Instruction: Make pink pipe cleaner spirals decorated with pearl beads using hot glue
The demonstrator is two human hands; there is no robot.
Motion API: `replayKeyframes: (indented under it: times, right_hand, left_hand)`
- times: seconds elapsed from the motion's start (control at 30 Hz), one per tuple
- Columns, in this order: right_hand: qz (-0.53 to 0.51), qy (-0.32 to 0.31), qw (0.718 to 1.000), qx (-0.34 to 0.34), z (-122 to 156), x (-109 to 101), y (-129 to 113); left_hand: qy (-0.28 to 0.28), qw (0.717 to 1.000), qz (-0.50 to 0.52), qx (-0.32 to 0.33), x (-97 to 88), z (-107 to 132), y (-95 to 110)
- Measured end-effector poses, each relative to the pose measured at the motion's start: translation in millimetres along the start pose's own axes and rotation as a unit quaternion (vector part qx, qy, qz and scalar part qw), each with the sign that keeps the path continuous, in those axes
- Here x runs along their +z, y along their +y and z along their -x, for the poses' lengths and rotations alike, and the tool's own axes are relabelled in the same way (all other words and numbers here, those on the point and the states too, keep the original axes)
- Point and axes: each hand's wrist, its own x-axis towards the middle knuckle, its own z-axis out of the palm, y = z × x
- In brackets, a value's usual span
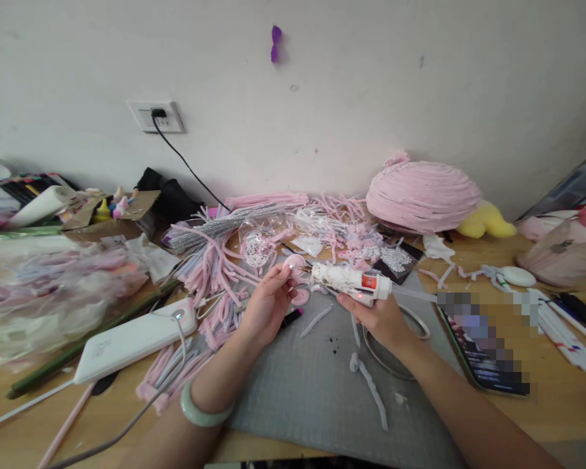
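Note:
My right hand is wrapped round the handle of a white hot glue gun, whose nozzle points left. A glue stick sticks out of its back end, and a small red light glows on its side. My left hand pinches a small round pink piece, apparently coiled pipe cleaner, right at the nozzle tip. Whether the nozzle touches it I cannot tell. Just below lies a second pink coil on the grey cutting mat. Close by on the mat is a short pale pipe cleaner.
Pink and grey pipe cleaners pile up behind my hands. A white power bank with a cable lies left, a phone right. Pearl beads sit near a large pink dome. A metal ring rests below my right wrist.

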Motion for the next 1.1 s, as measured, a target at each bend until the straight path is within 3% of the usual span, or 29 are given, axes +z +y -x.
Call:
replayKeyframes:
  times: [0.63, 0.77, 0.9, 1.1]
  right_hand:
    - [-0.057, 0.007, 0.998, -0.005, -1.9, -0.6, -2.9]
    - [-0.118, -0.008, 0.993, 0.024, -2.3, -2.0, -2.1]
    - [-0.232, 0.041, 0.969, 0.075, -6.5, -1.3, 1.4]
    - [-0.396, 0.102, 0.890, 0.203, -17.2, 3.5, 0.9]
  left_hand:
    - [0.019, 0.999, 0.024, -0.011, 1.0, 1.4, 0.2]
    - [0.024, 0.999, 0.021, -0.008, 2.0, 1.9, -0.4]
    - [0.011, 0.999, 0.020, -0.026, 4.9, 3.7, -4.7]
    - [-0.010, 0.997, -0.004, -0.078, 10.9, 9.8, -18.7]
